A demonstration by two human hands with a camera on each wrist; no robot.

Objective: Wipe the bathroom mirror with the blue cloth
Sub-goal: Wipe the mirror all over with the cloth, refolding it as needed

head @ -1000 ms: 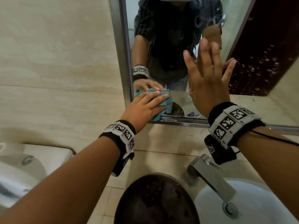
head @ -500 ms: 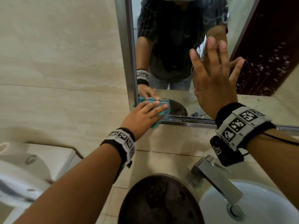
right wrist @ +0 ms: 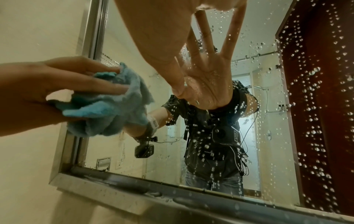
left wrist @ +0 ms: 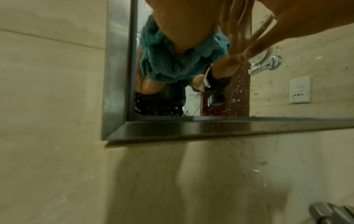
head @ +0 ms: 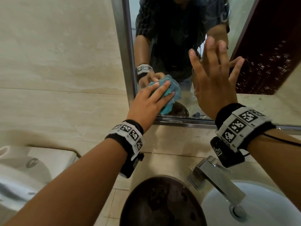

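My left hand [head: 151,100] holds the bunched blue cloth [head: 171,92] against the glass in the lower left corner of the mirror [head: 244,22], fingers laid over it and thumb under it. The cloth [left wrist: 172,65] sits a little above the bottom frame, beside the left frame. In the right wrist view the cloth [right wrist: 107,109] bulges out between the left hand's [right wrist: 57,91] fingers and thumb. To its right, my right hand [head: 215,82] is flat with fingers spread, and its fingertips [right wrist: 178,91] touch the mirror [right wrist: 268,121]. Water drops cover the glass on the right side.
A steel frame [head: 125,46] borders the mirror, with a ledge [left wrist: 229,127] along its bottom. Below stand a chrome faucet [head: 216,180], a white basin [head: 260,209] and a dark round bowl [head: 162,203]. A white toilet cistern [head: 32,160] is at the lower left.
My left hand slid the cloth down to the bottom frame, then up and slightly right. The right hand has stayed spread on the glass.
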